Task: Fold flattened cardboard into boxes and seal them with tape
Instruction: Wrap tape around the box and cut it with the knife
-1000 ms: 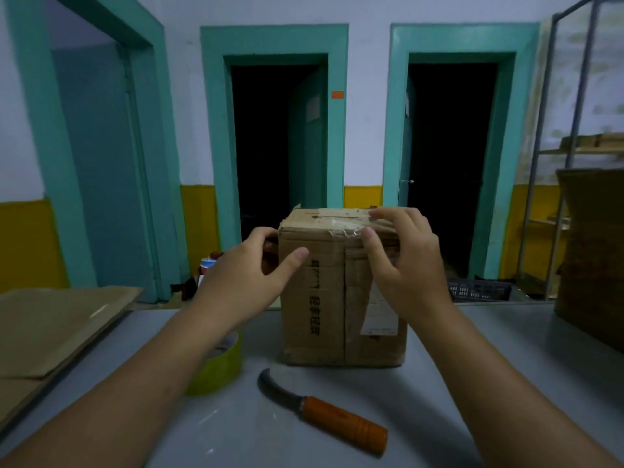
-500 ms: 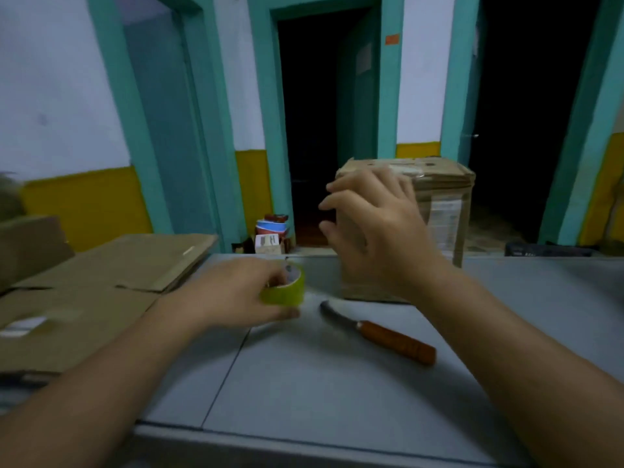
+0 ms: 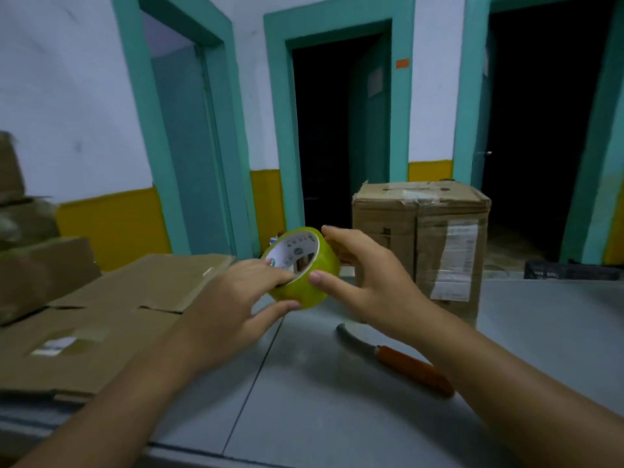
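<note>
A yellow-green roll of tape (image 3: pixel 304 265) is held up above the grey table (image 3: pixel 337 400) between both hands. My left hand (image 3: pixel 233 309) grips it from the left, fingers in the core and thumb under the rim. My right hand (image 3: pixel 364 282) pinches its right side with thumb and fingertips. Behind them stands a folded cardboard box (image 3: pixel 422 244), upright, with clear tape across its top seam and a white label on its front. Flattened cardboard (image 3: pixel 111 315) lies stacked at the left of the table.
A curved knife with an orange handle (image 3: pixel 398 359) lies on the table under my right forearm. More cardboard boxes (image 3: pixel 30 238) pile up at the far left. Three teal-framed doorways stand behind the table; a dark crate (image 3: pixel 570 270) sits on the floor at right.
My left hand picked the tape roll up off the table. My right hand left the box top and came to the roll. The view swung left.
</note>
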`<state>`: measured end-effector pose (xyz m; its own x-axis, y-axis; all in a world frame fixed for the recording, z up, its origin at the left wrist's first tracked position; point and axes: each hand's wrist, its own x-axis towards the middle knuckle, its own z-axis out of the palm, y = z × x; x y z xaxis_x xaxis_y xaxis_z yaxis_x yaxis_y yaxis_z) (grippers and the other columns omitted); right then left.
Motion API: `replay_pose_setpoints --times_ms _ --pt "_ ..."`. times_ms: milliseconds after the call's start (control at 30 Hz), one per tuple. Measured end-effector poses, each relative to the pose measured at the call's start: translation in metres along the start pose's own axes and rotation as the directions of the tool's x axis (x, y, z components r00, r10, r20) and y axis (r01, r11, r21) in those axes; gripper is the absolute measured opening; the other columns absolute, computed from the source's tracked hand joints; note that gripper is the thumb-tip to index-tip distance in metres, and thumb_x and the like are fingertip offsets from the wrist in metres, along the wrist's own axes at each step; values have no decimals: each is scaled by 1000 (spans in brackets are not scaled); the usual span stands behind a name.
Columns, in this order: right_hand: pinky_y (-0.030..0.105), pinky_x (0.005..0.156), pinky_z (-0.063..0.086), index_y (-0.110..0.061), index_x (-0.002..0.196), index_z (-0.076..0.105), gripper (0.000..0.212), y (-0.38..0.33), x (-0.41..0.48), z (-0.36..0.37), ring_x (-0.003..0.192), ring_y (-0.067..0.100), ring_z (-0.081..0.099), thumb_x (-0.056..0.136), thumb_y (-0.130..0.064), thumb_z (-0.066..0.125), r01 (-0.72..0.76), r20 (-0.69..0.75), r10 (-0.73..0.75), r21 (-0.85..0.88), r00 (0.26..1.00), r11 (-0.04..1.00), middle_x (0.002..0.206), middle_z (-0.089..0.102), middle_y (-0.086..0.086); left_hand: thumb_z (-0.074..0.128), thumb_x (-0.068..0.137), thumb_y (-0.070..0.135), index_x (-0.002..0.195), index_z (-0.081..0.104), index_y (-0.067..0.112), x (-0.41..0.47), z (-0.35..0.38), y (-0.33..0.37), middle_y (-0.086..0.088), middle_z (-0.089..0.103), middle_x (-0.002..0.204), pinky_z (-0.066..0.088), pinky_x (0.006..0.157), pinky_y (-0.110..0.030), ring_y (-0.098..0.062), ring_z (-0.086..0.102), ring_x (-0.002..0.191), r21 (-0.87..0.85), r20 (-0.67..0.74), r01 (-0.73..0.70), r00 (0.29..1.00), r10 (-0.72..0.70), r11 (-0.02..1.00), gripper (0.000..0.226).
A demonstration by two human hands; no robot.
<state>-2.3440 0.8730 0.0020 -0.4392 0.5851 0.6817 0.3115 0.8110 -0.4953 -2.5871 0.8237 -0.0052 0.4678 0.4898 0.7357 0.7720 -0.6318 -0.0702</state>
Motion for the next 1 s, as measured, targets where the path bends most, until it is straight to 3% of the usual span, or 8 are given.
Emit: replay_pose_setpoints --times_ms 100,200,400,533,667,800,867,1000 --pt "39 96 58 -20 142 60 68 -1 3 -5 117 9 64 88 -60 69 70 -120 -68 6 990 998 127 66 -9 64 98 49 117 73 16 8 -1 3 5 74 109 55 89 -46 -19 68 100 10 -38 8 999 -7 1000 39" --pt "38 81 61 -15 123 74 36 2 4 -8 98 10 69 92 -33 76 143 -279 -164 -95 946 985 109 73 -6 64 98 50 114 73 15 13 1 3 4 73 102 56 82 -47 -19 66 93 32 -101 18 995 -15 999 39" --pt "33 76 61 -14 106 78 15 6 6 -11 88 12 70 91 -14 78 160 -318 -175 -73 932 984 95 72 -4 64 97 48 113 73 11 17 2 3 3 72 100 49 83 -28 -15 63 91 49 -105 -14 994 19 999 41" --pt "31 76 60 -18 101 75 11 3 6 -19 87 11 70 95 -10 73 71 -203 -70 -2 977 997 92 73 -7 63 96 53 105 68 26 19 -2 10 20 63 93 45 73 -24 -7 57 81 -98 -32 60 997 -63 993 28" --pt "23 75 57 -10 101 74 10 -9 4 -50 85 15 71 98 -5 66 54 -70 -43 176 997 983 88 74 0 61 90 63 85 66 34 40 -12 4 16 61 73 38 57 -18 -9 59 65 -186 -23 199 978 -207 962 30" --pt "27 78 58 -7 99 74 8 -19 2 -71 87 21 72 97 -7 66 83 -12 -83 223 996 971 89 74 8 54 76 90 57 60 24 53 -16 -5 4 51 51 33 48 -30 -15 50 50 -41 -110 341 933 -344 939 69" --pt "29 79 57 -9 97 72 9 -18 3 -77 86 20 71 97 -14 64 68 -18 -66 280 998 957 88 73 8 50 74 94 51 53 16 55 -17 -2 2 42 44 28 47 -29 -14 42 44 23 -112 375 922 -371 927 81" --pt "36 82 57 -4 95 70 17 -9 3 -93 86 27 68 94 -19 63 3 -38 15 448 999 894 88 70 13 58 82 79 56 47 8 45 -20 -2 1 33 49 27 47 -27 -8 33 45 -265 -44 356 924 -380 896 76"
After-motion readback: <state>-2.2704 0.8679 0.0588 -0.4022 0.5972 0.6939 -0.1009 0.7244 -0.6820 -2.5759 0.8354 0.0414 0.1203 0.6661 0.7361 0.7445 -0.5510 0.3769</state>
